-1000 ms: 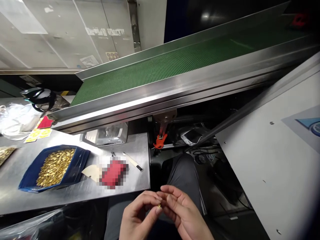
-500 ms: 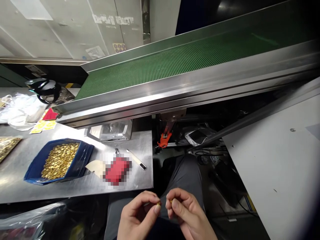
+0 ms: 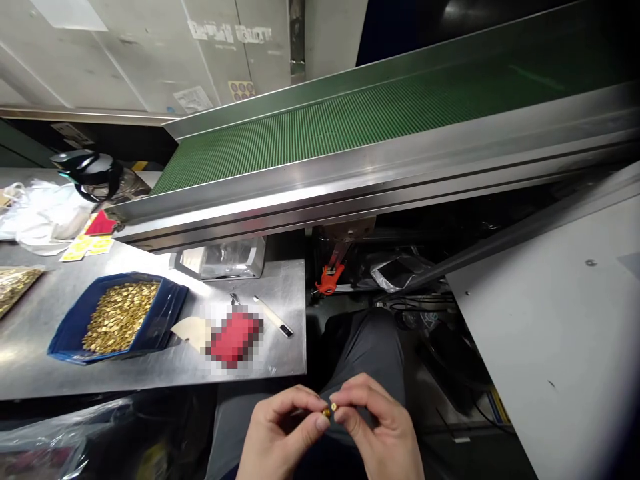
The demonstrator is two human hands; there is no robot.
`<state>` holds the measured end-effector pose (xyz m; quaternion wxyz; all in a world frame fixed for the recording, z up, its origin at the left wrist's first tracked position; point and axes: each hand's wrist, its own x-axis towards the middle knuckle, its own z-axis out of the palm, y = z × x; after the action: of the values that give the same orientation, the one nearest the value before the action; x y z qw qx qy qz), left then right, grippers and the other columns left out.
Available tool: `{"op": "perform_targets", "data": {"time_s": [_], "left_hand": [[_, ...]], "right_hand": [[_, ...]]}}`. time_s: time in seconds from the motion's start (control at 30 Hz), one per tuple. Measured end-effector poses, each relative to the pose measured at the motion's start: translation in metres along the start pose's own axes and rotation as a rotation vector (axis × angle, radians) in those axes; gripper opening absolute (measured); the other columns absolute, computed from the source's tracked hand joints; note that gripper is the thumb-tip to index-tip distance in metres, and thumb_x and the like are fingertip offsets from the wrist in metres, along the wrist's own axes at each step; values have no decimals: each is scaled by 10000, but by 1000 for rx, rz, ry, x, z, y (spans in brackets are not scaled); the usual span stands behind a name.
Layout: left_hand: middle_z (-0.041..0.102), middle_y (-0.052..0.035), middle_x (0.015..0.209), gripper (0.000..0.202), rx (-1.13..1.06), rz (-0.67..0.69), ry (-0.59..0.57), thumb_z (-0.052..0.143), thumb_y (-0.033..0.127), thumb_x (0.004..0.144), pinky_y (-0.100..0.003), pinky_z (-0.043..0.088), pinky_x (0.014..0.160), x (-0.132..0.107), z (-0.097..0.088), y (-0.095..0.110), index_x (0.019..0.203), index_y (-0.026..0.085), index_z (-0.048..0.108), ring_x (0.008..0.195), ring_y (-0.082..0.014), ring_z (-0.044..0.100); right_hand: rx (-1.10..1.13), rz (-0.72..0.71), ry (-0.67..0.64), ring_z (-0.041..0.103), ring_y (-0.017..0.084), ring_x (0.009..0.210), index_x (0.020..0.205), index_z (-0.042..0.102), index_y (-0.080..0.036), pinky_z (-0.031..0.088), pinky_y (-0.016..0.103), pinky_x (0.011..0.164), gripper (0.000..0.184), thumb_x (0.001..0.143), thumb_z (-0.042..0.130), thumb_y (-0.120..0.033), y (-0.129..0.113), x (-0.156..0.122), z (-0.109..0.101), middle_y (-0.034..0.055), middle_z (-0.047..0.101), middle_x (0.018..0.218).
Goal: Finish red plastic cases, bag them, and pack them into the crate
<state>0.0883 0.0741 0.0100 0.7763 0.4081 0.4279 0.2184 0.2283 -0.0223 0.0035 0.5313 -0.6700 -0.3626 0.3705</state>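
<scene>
Pieces, gold-toned, sit pinched by your left hand and right hand, six o'clock; likely pairing, calling for steady alignment

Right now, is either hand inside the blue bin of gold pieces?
No, the left hand and right hand are over the lap, each pinching a small gold piece, away from the blue bin.

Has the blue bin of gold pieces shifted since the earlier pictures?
No. The blue bin keeps its place against the near right corner of the metal table; the whole view shifted slightly.
</scene>
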Motion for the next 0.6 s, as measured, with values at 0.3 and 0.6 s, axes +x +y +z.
{"op": "perform_targets", "data": {"time_s": [0.3,0.6], "left_hand": [[585,-9,596,365,-273,-353,-101,943,431,648,-222,417,615,6,-3,-6,715,110,783,586,-96,502],[583,14,609,437,-317,-395,-109,982,434,586,-197,416,592,11,-3,-22,752,126,721,563,-76,521]], "right_hand": [[-432,-414,15,687,143,787,1090,695,-231,556,247,698,212,934,653,-94,-1,1,-2,20,710,872],[-510,-529,87,633,156,649,952,711,-215,502,271,594,112,969,606,-179,-6,4,-1,23,682,730]]}}
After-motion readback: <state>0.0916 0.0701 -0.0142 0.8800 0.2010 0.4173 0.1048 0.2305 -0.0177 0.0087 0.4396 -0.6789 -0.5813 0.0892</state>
